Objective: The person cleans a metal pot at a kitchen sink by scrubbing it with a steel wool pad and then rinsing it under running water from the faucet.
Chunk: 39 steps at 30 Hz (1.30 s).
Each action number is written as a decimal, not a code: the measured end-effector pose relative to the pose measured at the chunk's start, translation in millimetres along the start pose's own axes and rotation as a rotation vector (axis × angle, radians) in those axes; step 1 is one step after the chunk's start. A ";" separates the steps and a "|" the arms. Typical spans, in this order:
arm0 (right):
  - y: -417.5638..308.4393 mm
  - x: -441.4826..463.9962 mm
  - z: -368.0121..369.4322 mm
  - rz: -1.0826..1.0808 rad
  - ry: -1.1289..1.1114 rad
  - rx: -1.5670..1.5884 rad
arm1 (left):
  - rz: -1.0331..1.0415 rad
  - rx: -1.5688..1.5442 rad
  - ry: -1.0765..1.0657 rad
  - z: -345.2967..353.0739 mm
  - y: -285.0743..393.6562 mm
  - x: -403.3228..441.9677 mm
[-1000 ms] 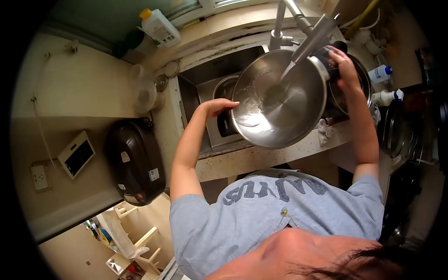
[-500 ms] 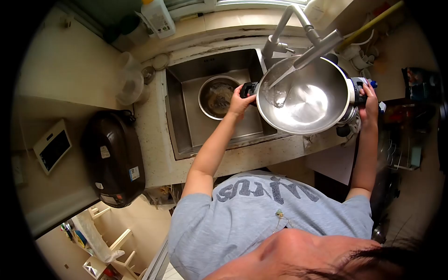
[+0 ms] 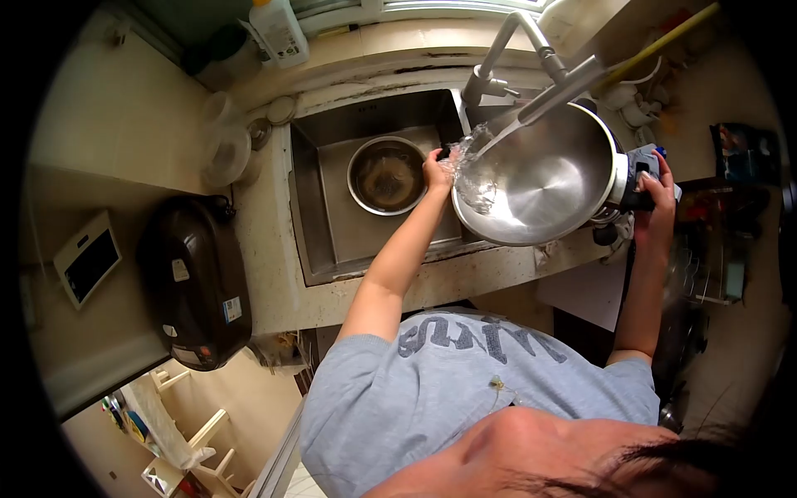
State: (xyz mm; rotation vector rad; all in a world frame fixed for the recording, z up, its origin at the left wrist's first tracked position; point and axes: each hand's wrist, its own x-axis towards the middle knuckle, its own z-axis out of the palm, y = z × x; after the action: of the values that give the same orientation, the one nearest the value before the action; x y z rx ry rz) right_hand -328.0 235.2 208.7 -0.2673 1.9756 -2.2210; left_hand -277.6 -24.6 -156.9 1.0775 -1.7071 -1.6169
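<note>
A large shiny steel pot (image 3: 552, 178) is tilted over the right part of the sink, under the faucet (image 3: 560, 83). Water runs from the spout into the pot and splashes at its left rim. My left hand (image 3: 436, 172) is closed at the left handle, which splashing water partly hides. On the opposite side, my right hand (image 3: 656, 199) grips the black right handle (image 3: 638, 178). Left of the pot, a round metal bowl (image 3: 387, 176) with brownish water sits in the steel sink basin (image 3: 332, 241).
A dark brown appliance (image 3: 195, 282) stands on the counter at the left, near a clear plastic container (image 3: 226, 149). A white bottle (image 3: 279, 33) is on the back ledge. Cups (image 3: 635, 108) and a dark packet (image 3: 745, 149) lie to the right.
The pot has tipped further, its left side lower. Water now splashes up over the left rim beside my left hand. Both hands stay at the handles.
</note>
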 end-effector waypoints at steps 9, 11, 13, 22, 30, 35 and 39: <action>10.9 -13.3 40.6 -0.009 -0.085 0.148 | -0.079 -0.392 -0.129 -38.3 10.7 -2.2; 23.8 -6.9 40.0 0.020 -0.065 0.197 | 0.210 -0.065 -0.215 -78.7 16.1 -7.6; 29.1 -7.3 47.7 0.075 -0.015 0.249 | 0.278 -0.123 -0.391 -123.0 67.0 -40.2; 64.6 -17.2 102.4 0.204 -0.076 0.251 | 0.725 0.150 -0.530 -152.5 121.0 -164.3; 95.6 -15.6 135.4 0.225 0.002 0.292 | 0.509 0.122 -0.390 -147.0 133.6 -136.4; 117.1 -40.0 154.5 0.182 0.005 0.224 | 0.421 0.233 -0.398 -125.6 157.2 -126.5; 114.5 -46.1 170.9 0.099 -0.163 0.087 | 0.294 0.122 -0.372 -108.6 159.6 -121.4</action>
State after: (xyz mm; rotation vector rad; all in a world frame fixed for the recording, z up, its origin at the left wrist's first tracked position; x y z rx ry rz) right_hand -243.0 67.8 112.9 -0.3212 1.7653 -2.1439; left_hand -151.9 11.1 29.9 0.5611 -2.1130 -1.6081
